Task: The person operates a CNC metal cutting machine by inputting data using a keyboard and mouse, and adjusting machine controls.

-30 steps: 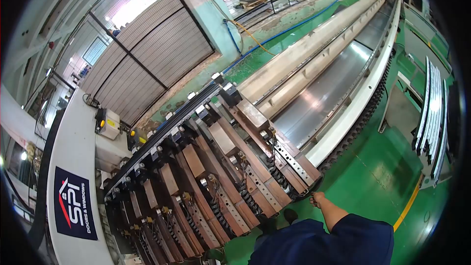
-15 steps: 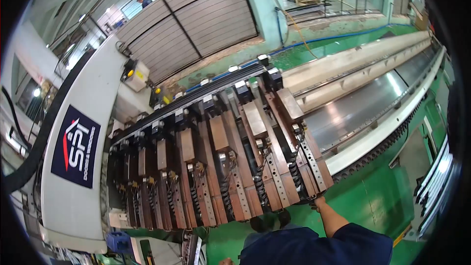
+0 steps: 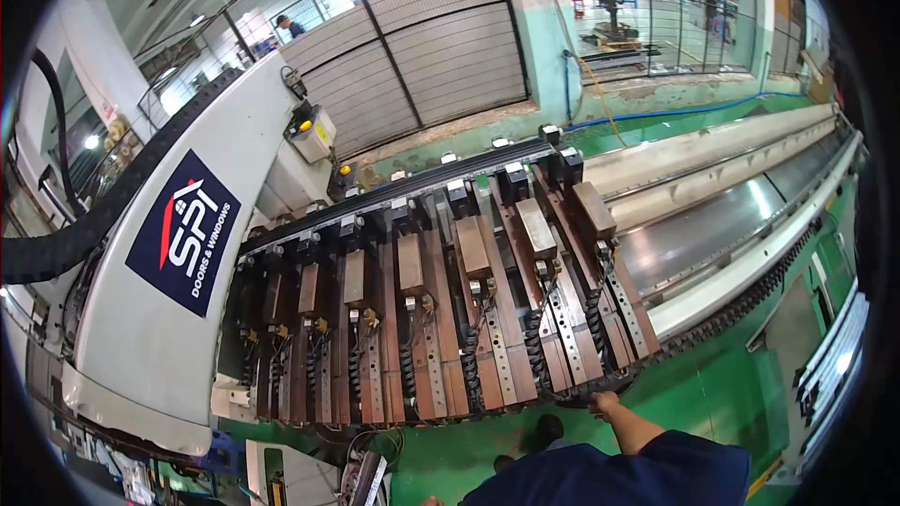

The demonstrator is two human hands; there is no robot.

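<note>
My right hand (image 3: 607,405) is at the front end of a long machine, just below the rightmost brown beams (image 3: 623,319). Its fingers look curled beside a dark cable or edge; what they hold, if anything, is too small to make out. Of my left hand (image 3: 432,501) only a sliver shows at the bottom edge, its fingers hidden. Several brown beams stand side by side, with metal blocks (image 3: 536,228), perforated strips (image 3: 564,323) and black coiled hoses (image 3: 534,347) on them.
A white machine housing (image 3: 178,337) with an SPI Doors & Windows sign (image 3: 185,232) rises at left. A long metal bed (image 3: 698,248) runs right. Pale profiles (image 3: 834,356) lie at far right. Behind the mesh fence (image 3: 436,56), another person (image 3: 291,26) is far off.
The camera view has shifted, so the machine sits farther right. My right hand has moved slightly left along the machine's front and now appears a little below the beam ends.
</note>
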